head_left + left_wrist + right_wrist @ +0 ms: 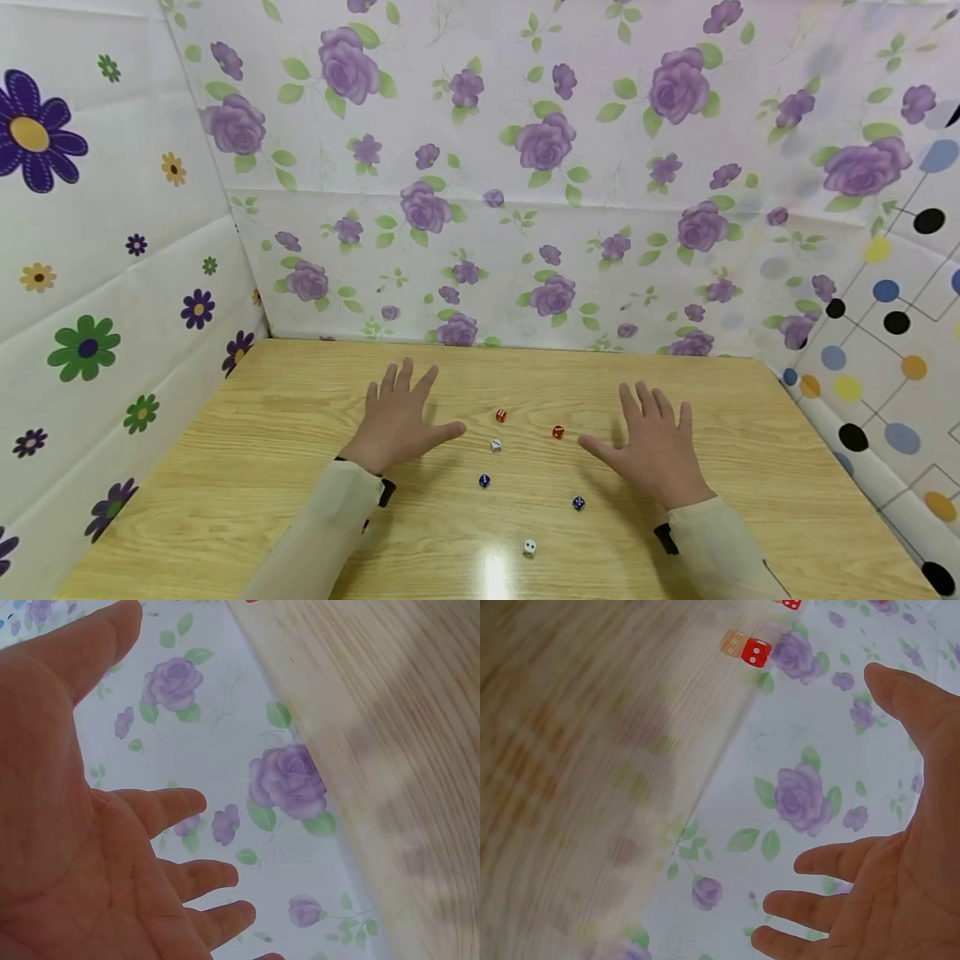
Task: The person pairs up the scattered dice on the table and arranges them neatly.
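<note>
Both hands hover over a wooden table with fingers spread, holding nothing. The left hand (397, 423) is left of a loose group of small dice, its thumb toward them. On the other side is the right hand (652, 446), thumb pointing inward. Between them lie a red die (501, 415), a white die (496, 446) and a blue die (484, 481). Another red die (558, 432) lies near the right thumb, with a second blue die (578, 503) below it. A second white die (529, 547) sits nearest the front. The right wrist view also shows a red die (757, 652).
The wooden table (247, 467) meets a rose-patterned cloth (495, 250) along its back edge. A daisy-patterned cloth (112, 275) stands on the left, and one with coloured dots (892, 367) on the right. Dark bands show at both wrists.
</note>
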The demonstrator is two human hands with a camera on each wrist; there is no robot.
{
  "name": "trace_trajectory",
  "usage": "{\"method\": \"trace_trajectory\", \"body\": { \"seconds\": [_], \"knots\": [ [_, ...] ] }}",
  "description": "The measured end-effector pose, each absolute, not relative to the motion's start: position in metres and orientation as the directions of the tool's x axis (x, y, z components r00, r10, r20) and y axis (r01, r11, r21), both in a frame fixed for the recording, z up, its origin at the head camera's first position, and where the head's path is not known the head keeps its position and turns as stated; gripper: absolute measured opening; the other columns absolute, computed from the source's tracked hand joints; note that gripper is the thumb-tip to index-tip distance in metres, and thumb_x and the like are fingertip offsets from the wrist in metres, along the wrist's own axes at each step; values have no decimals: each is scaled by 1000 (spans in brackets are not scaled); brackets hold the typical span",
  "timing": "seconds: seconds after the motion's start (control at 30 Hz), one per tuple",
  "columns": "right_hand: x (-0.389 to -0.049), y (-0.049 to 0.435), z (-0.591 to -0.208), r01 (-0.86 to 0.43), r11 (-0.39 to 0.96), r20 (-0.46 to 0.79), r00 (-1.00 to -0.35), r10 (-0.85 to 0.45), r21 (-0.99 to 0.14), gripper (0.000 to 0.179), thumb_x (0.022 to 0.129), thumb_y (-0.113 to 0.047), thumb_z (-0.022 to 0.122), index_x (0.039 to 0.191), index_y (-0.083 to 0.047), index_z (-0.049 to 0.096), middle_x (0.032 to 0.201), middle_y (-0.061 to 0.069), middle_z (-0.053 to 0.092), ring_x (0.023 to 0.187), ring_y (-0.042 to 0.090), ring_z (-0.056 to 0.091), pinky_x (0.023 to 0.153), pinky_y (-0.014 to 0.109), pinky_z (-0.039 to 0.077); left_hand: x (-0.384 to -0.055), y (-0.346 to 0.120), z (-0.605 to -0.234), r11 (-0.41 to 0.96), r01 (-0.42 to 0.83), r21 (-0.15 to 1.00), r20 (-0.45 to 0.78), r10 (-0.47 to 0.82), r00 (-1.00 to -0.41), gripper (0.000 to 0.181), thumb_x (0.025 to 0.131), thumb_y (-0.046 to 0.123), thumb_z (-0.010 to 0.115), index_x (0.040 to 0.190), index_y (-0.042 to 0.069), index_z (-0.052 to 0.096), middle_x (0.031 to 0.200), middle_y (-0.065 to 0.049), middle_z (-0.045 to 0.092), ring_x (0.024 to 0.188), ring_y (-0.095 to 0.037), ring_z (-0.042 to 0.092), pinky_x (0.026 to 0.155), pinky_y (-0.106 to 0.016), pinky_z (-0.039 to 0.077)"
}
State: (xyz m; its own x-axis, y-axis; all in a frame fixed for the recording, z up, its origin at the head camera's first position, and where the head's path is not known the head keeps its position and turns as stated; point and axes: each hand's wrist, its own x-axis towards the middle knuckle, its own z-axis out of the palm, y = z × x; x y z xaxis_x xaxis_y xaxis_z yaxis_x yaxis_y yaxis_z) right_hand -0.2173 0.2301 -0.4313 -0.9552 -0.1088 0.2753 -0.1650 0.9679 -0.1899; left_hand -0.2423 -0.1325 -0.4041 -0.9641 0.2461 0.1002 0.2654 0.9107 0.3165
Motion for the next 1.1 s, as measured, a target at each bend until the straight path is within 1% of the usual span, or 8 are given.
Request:
{"method": "trace_trajectory", "body": {
  "seconds": [0.33, 0.43, 0.57, 0.67, 0.77, 0.9, 1.0, 1.1],
  "knots": [
    [-215, 228, -431, -173, 962, 258, -959, -116, -211, 106, 75, -80, 49, 147, -4, 32, 145, 25, 35, 129, 48, 32, 103, 69, 10, -239, -130, -403, 901, 290, 324, 102, 271, -957, 96, 78, 71, 56, 151, 17, 25, 155, -20, 14, 142, -42, 11, 108, -64, 12],
    [-216, 229, -431, -183, 959, 260, -958, -124, -216, 103, 76, -78, 51, 145, -4, 34, 141, 25, 39, 126, 48, 36, 103, 67, 16, -239, -129, -403, 893, 302, 333, 103, 284, -953, 92, 80, 69, 56, 150, 16, 28, 154, -20, 19, 140, -41, 20, 107, -61, 22],
    [-216, 228, -428, -206, 954, 256, -955, -149, -216, 98, 78, -76, 50, 142, -3, 39, 135, 24, 47, 121, 48, 43, 98, 65, 29, -238, -124, -400, 876, 321, 360, 116, 300, -947, 81, 84, 62, 57, 146, 15, 36, 147, -16, 35, 132, -37, 36, 101, -56, 35],
    [-215, 226, -424, -229, 944, 245, -954, -170, -236, 93, 79, -76, 49, 138, -4, 45, 130, 22, 52, 117, 46, 48, 94, 63, 36, -236, -118, -399, 858, 338, 387, 125, 314, -941, 70, 86, 54, 60, 142, 15, 44, 139, -13, 45, 125, -34, 45, 95, -53, 42],
    [-213, 220, -420, -262, 915, 197, -958, -208, -308, 82, 81, -69, 54, 134, -7, 51, 124, 16, 57, 111, 39, 53, 89, 57, 43, -236, -111, -401, 847, 367, 385, 128, 345, -930, 58, 88, 50, 61, 134, 16, 52, 133, -9, 51, 120, -30, 49, 92, -49, 45],
    [-207, 210, -414, -308, 867, 102, -951, -291, -391, 57, 84, -53, 64, 126, -15, 58, 107, 1, 62, 93, 18, 58, 75, 38, 49, -237, -101, -407, 825, 424, 375, 119, 410, -904, 45, 88, 43, 63, 125, 17, 60, 123, -5, 57, 116, -26, 52, 89, -45, 47],
    [-203, 203, -411, -388, 833, 58, -915, -399, -395, 42, 86, -42, 67, 119, -17, 62, 94, -10, 60, 77, 6, 54, 66, 28, 46, -239, -93, -412, 802, 453, 389, 98, 453, -886, 38, 89, 37, 65, 120, 15, 63, 114, -4, 61, 104, -22, 57, 83, -41, 49],
    [-199, 194, -411, -493, 766, 20, -845, -534, -413, 31, 87, -31, 68, 115, -16, 64, 88, -14, 57, 72, 3, 51, 63, 25, 44, -242, -86, -415, 787, 461, 410, 71, 476, -877, 33, 88, 33, 66, 115, 13, 67, 105, -2, 65, 93, -16, 59, 77, -36, 50]
  ]
}}
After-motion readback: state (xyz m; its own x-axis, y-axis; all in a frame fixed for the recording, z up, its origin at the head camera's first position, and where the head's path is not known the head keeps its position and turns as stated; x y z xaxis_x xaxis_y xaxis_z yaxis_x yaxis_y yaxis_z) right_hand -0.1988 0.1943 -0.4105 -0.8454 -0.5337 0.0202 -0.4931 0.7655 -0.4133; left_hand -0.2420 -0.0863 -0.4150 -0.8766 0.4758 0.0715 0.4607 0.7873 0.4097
